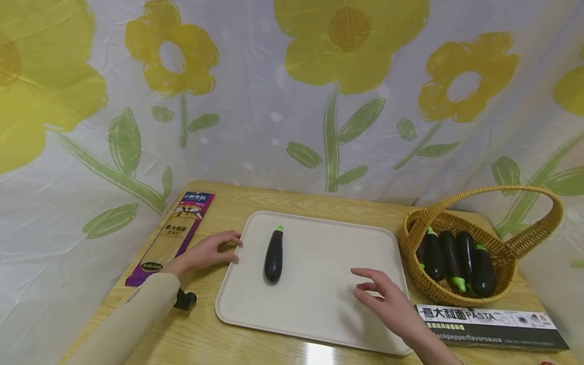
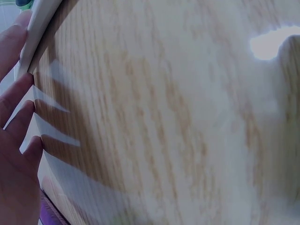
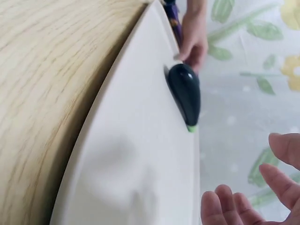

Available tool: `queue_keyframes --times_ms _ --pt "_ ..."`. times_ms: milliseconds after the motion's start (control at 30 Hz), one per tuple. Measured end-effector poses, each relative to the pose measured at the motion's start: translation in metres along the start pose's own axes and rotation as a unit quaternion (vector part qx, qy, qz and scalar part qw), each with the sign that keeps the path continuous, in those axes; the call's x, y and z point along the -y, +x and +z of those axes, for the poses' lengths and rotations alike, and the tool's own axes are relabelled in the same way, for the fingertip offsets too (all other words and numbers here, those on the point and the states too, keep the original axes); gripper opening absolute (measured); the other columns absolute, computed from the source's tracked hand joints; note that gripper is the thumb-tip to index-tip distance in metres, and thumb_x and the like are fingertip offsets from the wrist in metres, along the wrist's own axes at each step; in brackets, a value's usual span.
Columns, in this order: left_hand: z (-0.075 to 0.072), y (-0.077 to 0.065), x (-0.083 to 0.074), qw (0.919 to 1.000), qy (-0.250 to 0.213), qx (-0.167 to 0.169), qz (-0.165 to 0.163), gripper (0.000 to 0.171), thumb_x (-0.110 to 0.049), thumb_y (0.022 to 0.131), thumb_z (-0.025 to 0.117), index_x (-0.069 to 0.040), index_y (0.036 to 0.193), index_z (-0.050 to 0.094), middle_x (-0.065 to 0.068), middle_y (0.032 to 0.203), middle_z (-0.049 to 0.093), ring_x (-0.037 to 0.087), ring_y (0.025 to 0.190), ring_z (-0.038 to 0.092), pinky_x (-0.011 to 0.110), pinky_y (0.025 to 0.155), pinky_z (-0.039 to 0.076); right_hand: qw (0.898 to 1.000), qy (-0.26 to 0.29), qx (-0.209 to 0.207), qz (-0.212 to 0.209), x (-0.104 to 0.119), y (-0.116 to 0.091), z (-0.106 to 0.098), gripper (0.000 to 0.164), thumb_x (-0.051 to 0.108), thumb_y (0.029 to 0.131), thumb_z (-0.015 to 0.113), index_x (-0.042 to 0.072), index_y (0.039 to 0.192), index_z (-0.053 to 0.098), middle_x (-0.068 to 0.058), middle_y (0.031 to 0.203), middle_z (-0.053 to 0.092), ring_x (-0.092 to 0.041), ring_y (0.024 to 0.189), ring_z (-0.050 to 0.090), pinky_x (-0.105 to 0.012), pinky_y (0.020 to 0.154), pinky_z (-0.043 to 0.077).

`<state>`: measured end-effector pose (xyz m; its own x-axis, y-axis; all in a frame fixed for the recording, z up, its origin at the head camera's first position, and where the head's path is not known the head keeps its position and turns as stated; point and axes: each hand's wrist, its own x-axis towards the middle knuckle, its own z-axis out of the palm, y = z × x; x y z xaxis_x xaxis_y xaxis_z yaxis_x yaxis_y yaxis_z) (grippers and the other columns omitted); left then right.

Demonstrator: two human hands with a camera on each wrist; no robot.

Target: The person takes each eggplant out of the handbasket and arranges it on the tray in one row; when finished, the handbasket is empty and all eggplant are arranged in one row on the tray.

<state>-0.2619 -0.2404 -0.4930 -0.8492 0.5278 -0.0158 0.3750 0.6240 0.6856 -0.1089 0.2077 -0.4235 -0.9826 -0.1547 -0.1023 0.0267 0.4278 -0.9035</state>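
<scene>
On the white tray [image 1: 328,263] lies one dark eggplant [image 1: 274,257], its green tip toward the back, left of the tray's middle. My left hand [image 1: 214,250] is at the tray's left edge, with thumb and fingers spread apart; in the left wrist view its fingers [image 2: 18,89] reach the rim from the side. Over the right half of the tray, my right hand [image 1: 385,301] hovers with nothing in it, fingers apart and slightly bent. The right wrist view shows that hand [image 3: 258,201] apart from the eggplant [image 3: 185,91].
A wicker basket [image 1: 456,299] with a tall handle holds several eggplants right of the tray. A black-and-white pasta box [image 1: 493,329] lies in front of it. At left lies a purple pasta packet [image 1: 175,228], with a small black object [image 1: 185,300] near my left wrist.
</scene>
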Motion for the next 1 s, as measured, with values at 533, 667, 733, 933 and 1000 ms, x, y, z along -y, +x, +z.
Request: queue_keyframes --times_ms 533,667,733,933,1000 --pt "0.000 -0.001 -0.001 1.0000 -0.004 0.005 -0.006 0.042 -0.034 0.087 0.074 -0.016 0.123 0.063 0.018 0.146 0.046 0.042 0.142 0.029 0.059 0.114 0.021 0.996 -0.065 -0.064 0.023 0.003 -0.020 -0.067 0.056 0.038 0.098 0.059 0.013 0.145 0.044 -0.015 0.147 0.040 -0.031 0.123 0.054 -0.039 0.090 0.054" --pt "0.000 0.000 -0.001 1.0000 -0.002 0.007 -0.007 0.043 -0.034 0.087 0.074 -0.016 0.124 0.063 0.018 0.147 0.045 0.042 0.142 0.029 0.059 0.114 0.021 0.992 -0.092 -0.084 0.017 0.002 -0.017 -0.093 0.060 0.043 0.098 0.056 0.015 0.149 0.038 -0.014 0.149 0.041 -0.010 0.120 0.054 -0.019 0.082 0.050" --pt "0.000 0.000 -0.002 1.0000 -0.001 0.006 -0.006 0.043 -0.035 0.087 0.074 -0.016 0.124 0.063 0.018 0.147 0.046 0.042 0.142 0.029 0.059 0.114 0.022 0.990 -0.099 -0.097 0.010 0.001 -0.014 -0.107 0.063 0.043 0.099 0.054 0.013 0.151 0.035 -0.015 0.149 0.039 0.003 0.110 0.054 -0.014 0.078 0.049" --pt "0.000 -0.001 -0.003 0.9999 -0.005 0.007 -0.013 0.042 -0.034 0.087 0.074 -0.016 0.124 0.063 0.016 0.147 0.046 0.040 0.142 0.028 0.058 0.115 0.021 0.988 -0.072 -0.136 -0.008 -0.007 0.002 -0.151 0.068 0.038 0.102 0.051 0.003 0.153 0.024 -0.031 0.148 0.028 0.018 0.092 0.052 -0.010 0.075 0.050" --pt "-0.001 -0.001 -0.003 0.9999 -0.004 0.007 -0.013 0.042 -0.033 0.087 0.074 -0.016 0.124 0.063 0.017 0.147 0.046 0.041 0.142 0.028 0.059 0.114 0.021 0.987 -0.071 -0.146 -0.010 -0.010 0.010 -0.164 0.069 0.037 0.102 0.050 0.000 0.153 0.021 -0.035 0.147 0.026 0.019 0.090 0.050 -0.009 0.074 0.051"
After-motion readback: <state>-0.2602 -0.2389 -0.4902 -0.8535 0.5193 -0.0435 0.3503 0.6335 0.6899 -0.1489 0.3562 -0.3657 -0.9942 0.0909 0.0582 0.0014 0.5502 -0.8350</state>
